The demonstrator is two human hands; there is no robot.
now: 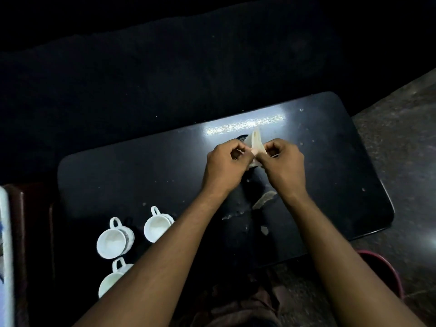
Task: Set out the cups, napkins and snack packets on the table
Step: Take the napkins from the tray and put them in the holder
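Note:
Over the middle of the black table (118,175), my left hand (225,166) and my right hand (284,164) both pinch a folded white napkin (256,143) that stands up between them. A dark round object (243,138) shows just behind the napkin, mostly hidden. Three white cups with handles sit at the table's near left: one (114,239) at the left, one (155,226) beside my left forearm, and one (113,279) partly covered by that forearm. No snack packets are visible.
The tabletop has worn, chipped patches (263,199) near its front middle. A white-edged object (4,256) stands at the far left. A red rim (391,267) shows on the floor at the lower right. Dark fabric (165,79) lies beyond the table.

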